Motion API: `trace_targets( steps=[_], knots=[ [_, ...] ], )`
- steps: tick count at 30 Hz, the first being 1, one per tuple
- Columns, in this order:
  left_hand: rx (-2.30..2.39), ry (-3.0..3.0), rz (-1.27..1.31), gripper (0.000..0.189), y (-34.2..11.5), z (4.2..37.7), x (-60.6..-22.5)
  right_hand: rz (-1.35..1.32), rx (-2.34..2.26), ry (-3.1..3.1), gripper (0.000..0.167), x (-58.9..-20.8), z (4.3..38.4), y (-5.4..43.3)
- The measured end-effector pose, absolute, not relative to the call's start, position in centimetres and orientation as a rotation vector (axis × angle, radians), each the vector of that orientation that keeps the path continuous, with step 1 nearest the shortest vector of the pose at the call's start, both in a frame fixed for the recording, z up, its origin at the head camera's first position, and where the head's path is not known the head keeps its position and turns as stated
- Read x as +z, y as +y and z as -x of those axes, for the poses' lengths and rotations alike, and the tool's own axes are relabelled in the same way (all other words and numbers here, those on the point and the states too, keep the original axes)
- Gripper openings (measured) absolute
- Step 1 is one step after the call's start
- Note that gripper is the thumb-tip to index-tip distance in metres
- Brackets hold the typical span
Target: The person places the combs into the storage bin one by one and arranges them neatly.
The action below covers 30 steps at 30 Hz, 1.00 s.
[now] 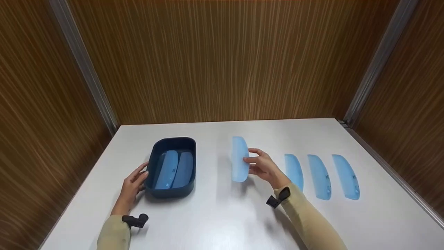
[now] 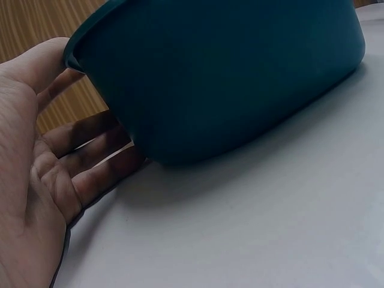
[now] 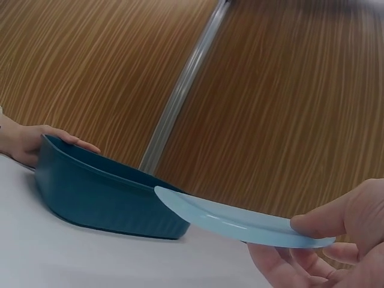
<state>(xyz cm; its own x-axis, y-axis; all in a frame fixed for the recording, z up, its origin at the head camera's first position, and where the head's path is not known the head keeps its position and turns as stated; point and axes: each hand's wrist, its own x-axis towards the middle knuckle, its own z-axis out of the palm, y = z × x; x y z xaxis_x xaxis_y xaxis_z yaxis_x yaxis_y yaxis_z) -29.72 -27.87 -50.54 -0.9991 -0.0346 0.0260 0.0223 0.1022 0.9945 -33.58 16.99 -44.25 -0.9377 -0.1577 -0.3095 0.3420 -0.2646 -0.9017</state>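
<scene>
My right hand (image 1: 263, 166) pinches a pale blue D-shaped plastic piece (image 1: 239, 159) by its curved edge, thumb on one face and fingers on the other. It is held above the table, right of a dark teal plastic tub (image 1: 170, 193). In the right wrist view the piece (image 3: 240, 223) looks thin and slightly bowed. On the tub's left side rests my left hand (image 1: 133, 184); the left wrist view shows its thumb at the rim and fairly straight fingers against the outer wall. Two similar blue pieces (image 1: 168, 170) lie side by side inside the tub.
Three more blue pieces (image 1: 319, 177) lie spaced in a row on the right of the white table (image 1: 208, 222), the nearest partly behind my right forearm. Wood-grain panels (image 1: 222, 62) with metal corner strips stand around the table's back and sides.
</scene>
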Motion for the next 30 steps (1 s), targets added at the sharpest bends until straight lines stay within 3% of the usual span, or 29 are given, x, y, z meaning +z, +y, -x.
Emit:
trace_targets(
  steps=[30],
  knots=[
    [-2.089,-2.275,0.023,0.053,-27.8,29.7,-50.6,-0.175,-2.236,1.617,0.061,-43.3,33.7,9.8]
  ],
)
